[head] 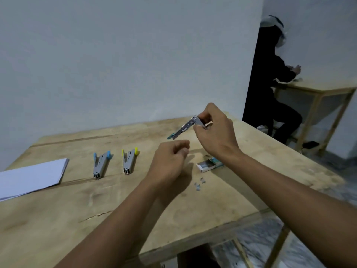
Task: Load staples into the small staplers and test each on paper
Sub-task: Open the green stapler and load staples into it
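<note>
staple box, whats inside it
The staple box lies open beside the right forearm; grey inside, likely staple strips, but too blurred to confirm. The forearm hides its right end.

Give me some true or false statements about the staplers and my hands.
1. The right hand holds a teal stapler above the table. True.
2. The blue stapler lies on the paper. False: it lies on the table, right of the paper.
3. Loose staples lie on the table near the box. True.
4. The left hand holds the yellow stapler. False: that stapler lies on the table, untouched.
</note>
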{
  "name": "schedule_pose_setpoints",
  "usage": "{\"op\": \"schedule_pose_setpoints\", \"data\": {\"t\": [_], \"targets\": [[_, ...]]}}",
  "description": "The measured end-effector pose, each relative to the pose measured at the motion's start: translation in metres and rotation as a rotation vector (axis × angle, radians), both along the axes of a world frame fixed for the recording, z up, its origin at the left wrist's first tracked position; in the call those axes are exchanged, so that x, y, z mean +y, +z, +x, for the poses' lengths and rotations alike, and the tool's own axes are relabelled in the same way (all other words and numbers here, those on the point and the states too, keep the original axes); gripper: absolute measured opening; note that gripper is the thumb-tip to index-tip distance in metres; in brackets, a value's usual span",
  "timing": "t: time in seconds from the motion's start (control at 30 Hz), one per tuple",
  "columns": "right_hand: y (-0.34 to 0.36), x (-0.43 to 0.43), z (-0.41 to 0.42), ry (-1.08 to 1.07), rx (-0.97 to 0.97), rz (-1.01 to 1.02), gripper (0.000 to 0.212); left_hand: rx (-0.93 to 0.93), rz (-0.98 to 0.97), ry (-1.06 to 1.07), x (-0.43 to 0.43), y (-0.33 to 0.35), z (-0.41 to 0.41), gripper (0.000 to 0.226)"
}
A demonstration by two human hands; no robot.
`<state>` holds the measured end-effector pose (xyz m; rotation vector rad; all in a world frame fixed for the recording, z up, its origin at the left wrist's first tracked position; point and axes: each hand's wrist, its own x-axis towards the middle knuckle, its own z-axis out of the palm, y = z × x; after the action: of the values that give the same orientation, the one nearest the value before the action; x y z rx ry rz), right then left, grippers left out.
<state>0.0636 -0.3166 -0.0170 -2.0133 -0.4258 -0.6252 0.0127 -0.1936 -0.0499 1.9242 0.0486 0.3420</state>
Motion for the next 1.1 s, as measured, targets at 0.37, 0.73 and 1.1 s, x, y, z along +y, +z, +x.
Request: {"op": "schedule_pose_setpoints", "data": {"t": [0.37,0.73,1.1], "targets": [[0.009,0.021,-0.025,0.204,0.05,-0.112,0.017,0.021,-1.161,0.105,0.019,0.036,0.014,0.016],[0.01,-0.027,-0.003,0.107,0.329,-0.762,0.014,-0.041,0.259,0.052,0.047,0.034,0.0,0.009],[0.0,-0.028,0.005,0.167,0.22,-1.065,0.01,0.035,0.814,-0.035,0.043,0.006,-0.001,0.019]]}}
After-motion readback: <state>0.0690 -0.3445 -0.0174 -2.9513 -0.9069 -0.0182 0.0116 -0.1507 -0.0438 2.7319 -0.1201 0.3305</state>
